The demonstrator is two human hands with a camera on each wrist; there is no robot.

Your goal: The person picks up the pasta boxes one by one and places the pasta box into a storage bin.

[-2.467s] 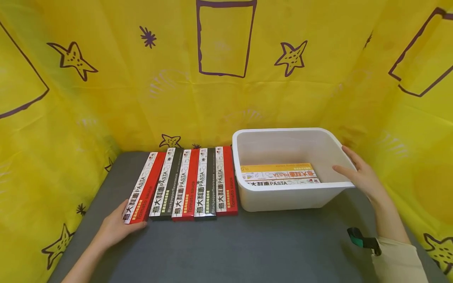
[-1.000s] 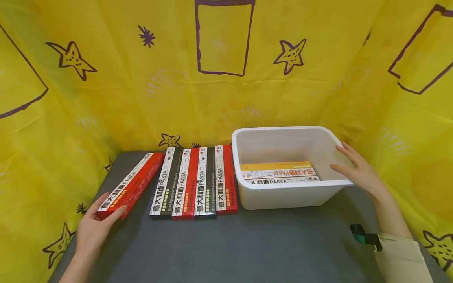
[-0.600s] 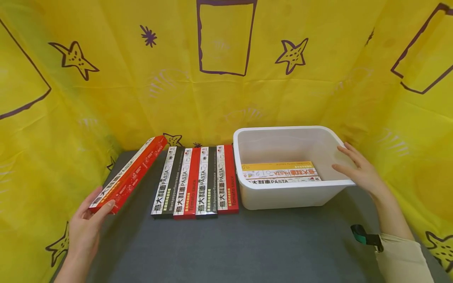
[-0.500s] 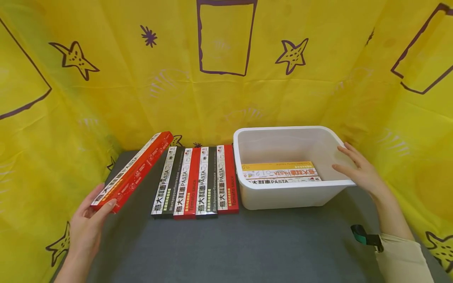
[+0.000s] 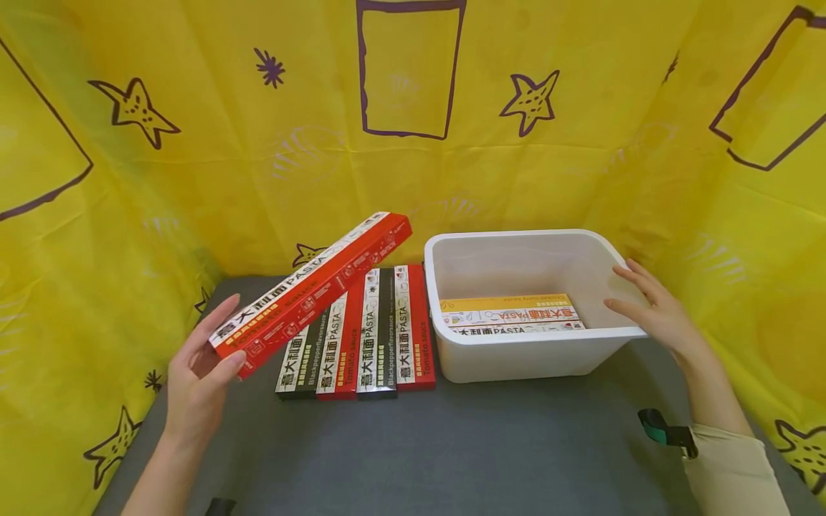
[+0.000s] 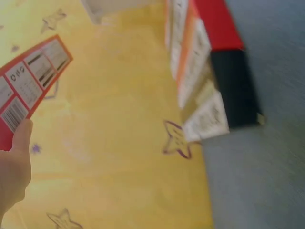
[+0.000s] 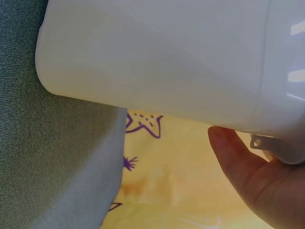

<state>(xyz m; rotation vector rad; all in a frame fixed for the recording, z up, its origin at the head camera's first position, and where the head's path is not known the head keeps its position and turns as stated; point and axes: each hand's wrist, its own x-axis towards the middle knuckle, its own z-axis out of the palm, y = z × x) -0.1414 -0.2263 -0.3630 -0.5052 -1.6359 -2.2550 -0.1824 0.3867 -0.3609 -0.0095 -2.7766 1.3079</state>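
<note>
Beside a row of boxes (image 5: pixel 371 351), left hand (image 5: pixel 195 390): pinched a red box (image 5: pixel 312 290), tilted above them
Right hand (image 5: pixel 660 313): gripped the edge of a bin (image 5: pixel 516 360) holding more boxes (image 5: pixel 506 315)
Row: lay between left hand and bin
Behind: yellow curtain (image 5: pixel 400 186) hung

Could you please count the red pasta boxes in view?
3: one box in the left hand; in the row on the table, the second box from left and the rightmost box. The front box in the bin could be another; its coloured part is hidden.
</note>
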